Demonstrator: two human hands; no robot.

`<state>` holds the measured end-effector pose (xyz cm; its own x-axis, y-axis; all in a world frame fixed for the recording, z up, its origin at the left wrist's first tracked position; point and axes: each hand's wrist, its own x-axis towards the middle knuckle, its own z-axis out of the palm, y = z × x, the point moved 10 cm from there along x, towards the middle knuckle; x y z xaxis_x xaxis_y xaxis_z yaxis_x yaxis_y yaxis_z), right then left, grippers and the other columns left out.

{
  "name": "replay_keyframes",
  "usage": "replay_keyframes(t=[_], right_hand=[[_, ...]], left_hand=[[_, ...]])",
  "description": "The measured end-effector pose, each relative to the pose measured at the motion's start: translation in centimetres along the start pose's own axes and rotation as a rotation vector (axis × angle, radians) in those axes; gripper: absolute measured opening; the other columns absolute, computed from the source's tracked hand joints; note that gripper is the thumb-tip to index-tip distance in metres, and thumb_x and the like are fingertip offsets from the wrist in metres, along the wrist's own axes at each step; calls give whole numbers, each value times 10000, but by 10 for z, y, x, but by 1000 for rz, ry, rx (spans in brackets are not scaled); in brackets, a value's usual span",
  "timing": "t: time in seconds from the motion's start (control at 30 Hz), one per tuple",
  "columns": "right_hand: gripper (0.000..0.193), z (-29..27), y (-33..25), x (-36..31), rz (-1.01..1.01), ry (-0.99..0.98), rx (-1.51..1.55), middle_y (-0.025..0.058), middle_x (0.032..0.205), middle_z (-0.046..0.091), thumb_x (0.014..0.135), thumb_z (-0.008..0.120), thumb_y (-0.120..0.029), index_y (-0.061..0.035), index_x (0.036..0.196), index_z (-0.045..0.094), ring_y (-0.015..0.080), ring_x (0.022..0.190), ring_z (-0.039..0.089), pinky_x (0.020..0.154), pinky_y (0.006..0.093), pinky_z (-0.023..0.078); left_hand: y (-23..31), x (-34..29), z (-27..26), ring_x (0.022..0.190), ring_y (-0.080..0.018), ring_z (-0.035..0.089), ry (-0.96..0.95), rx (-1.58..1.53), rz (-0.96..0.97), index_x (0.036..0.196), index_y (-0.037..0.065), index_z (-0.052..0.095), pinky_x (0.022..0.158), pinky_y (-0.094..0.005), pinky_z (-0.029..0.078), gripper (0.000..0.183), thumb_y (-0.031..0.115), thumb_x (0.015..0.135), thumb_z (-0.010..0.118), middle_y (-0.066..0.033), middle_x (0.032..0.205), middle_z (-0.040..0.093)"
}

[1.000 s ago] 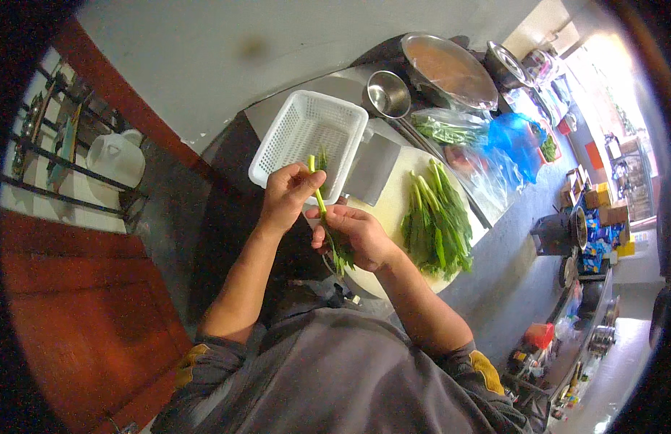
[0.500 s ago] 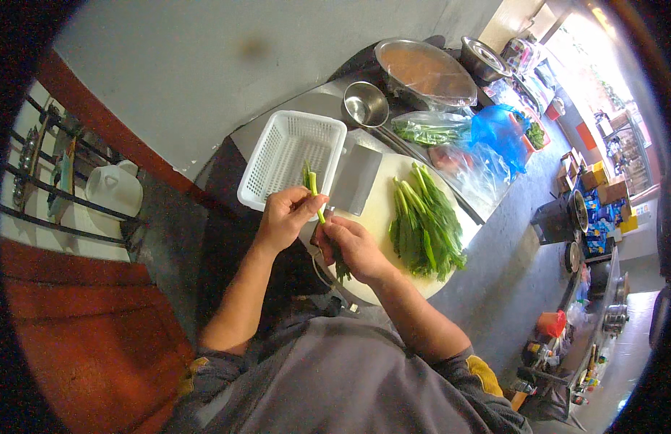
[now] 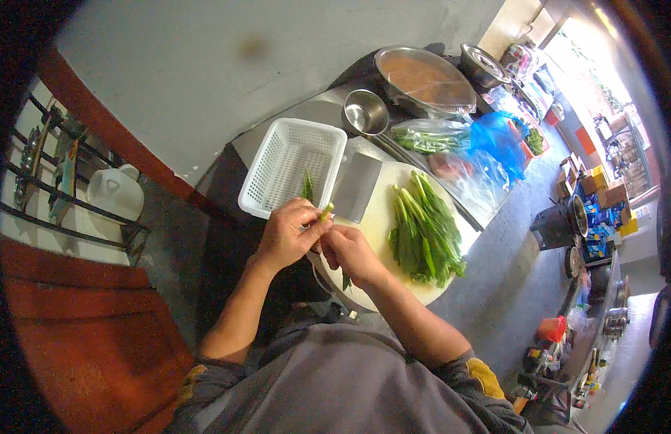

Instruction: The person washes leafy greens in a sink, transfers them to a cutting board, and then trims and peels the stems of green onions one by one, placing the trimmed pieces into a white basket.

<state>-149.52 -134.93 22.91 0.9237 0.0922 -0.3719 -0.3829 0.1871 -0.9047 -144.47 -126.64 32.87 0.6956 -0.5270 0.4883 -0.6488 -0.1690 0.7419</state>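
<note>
One leafy green stalk (image 3: 327, 210): pinched in the left hand (image 3: 288, 228) over the near left edge of the round cutting board (image 3: 374, 230), right hand (image 3: 352, 253) curled beside, its hold hidden; presumably light, crisp-stemmed, easily bruised in leaf, best gripped by the stem.

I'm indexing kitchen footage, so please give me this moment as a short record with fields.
Left hand: pinches a green stalk
Right hand: curled close beside the left; its grip is mostly hidden
Round board: pale, bearing a bunch of leafy greens
Cleaver: lying flat by the board's left side
Basket: white, perforated, left of the cleaver
Bowl: small, metal, beyond the cleaver
</note>
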Motion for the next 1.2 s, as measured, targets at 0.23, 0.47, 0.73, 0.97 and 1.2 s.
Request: replay_keyframes(t=[0.23, 0.47, 0.73, 0.97, 1.2], right_hand=[[259, -3, 14, -9, 214, -9, 140, 15, 620, 520, 889, 499, -241, -42, 735, 560, 118, 510, 446, 467, 271, 348], [202, 8, -26, -17, -139, -65, -162, 7, 634, 507, 896, 466, -134, -10, 833, 612, 91, 559, 456, 515, 242, 372], [261, -7, -50, -26, -110, -135, -31, 16, 622, 466, 935, 456, -182, -38, 727, 517, 111, 537, 435, 508, 259, 365], [297, 9, -55, -36, -86, -224, 81, 12, 628, 480, 985, 465, -278, -24, 856, 549, 104, 539, 435, 496, 244, 348], [318, 11, -47, -41, -73, -230, -32, 5, 627, 481, 1005, 441, -304, -31, 890, 558, 94, 540, 440, 483, 230, 337]], left_hand=[[-32, -23, 4, 695, -182, 581, 8, -215, -291, 803, 1, 636, 629, -307, 469, 168, 155, 868, 651, -48, 718, 604], [-71, -53, 4, 892, -160, 593, 447, -711, -503, 1117, 19, 602, 745, -243, 446, 353, 215, 831, 668, -77, 1124, 610], [-6, -32, 5, 833, -166, 622, -126, -229, -171, 1072, 21, 671, 719, -263, 479, 222, 93, 862, 655, -64, 968, 675], [-21, -43, 24, 687, -50, 532, -31, -555, -348, 939, 24, 632, 606, -209, 437, 117, 137, 909, 639, 14, 803, 598], [-17, -46, 31, 754, -49, 510, -89, -775, -375, 974, 26, 568, 682, -193, 420, 144, 168, 965, 549, 20, 841, 562]])
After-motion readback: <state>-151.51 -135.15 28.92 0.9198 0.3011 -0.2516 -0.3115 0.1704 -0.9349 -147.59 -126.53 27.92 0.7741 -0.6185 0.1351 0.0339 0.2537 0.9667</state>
